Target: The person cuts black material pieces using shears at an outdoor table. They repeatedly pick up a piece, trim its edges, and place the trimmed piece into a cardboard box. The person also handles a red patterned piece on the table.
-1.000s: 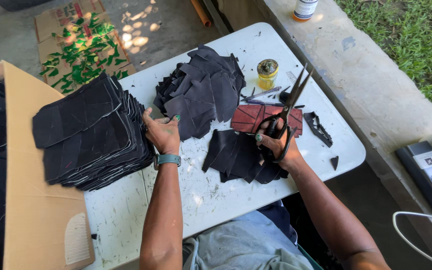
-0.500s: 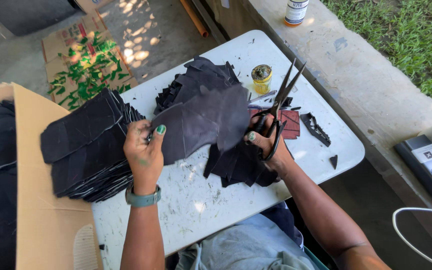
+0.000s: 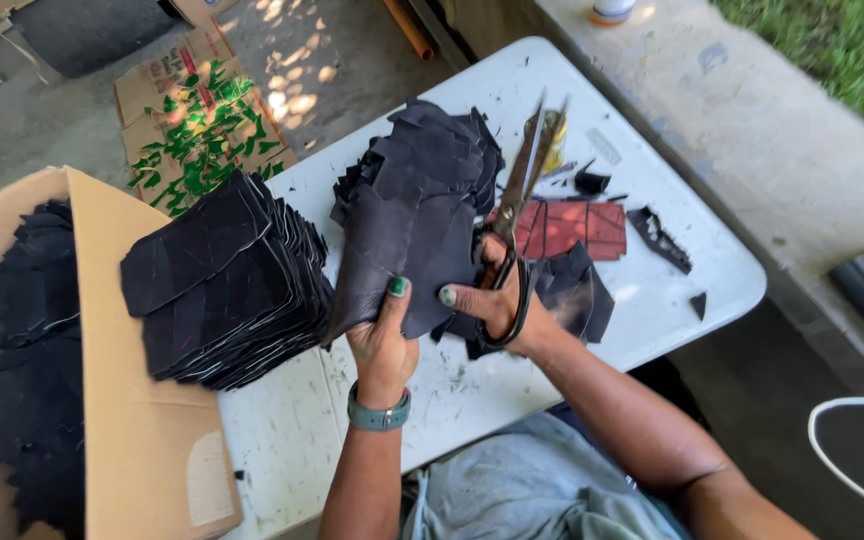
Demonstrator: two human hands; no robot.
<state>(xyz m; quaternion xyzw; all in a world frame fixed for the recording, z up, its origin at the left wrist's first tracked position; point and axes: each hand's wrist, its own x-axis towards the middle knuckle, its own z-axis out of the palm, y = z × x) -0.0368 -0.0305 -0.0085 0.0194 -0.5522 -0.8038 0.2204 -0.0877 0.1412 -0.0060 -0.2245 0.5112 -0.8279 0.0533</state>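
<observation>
Leather piece (image 3: 407, 235): I see my left hand (image 3: 382, 340) clenched on its lower edge, my right hand (image 3: 492, 300) pinching it while grasping scissors (image 3: 517, 200) above the bench (image 3: 652, 300).

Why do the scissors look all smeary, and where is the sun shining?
Head view: the scissors blades are motion-blurred in the right hand; the dark piece in the left hand is sharp. Sunlight hits the white table and dapples the ground behind.

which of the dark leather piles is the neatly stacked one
The stack left of the left hand, beside the cardboard box. Its pieces lie squared up in layers; the pile behind the hands is jumbled.
</observation>
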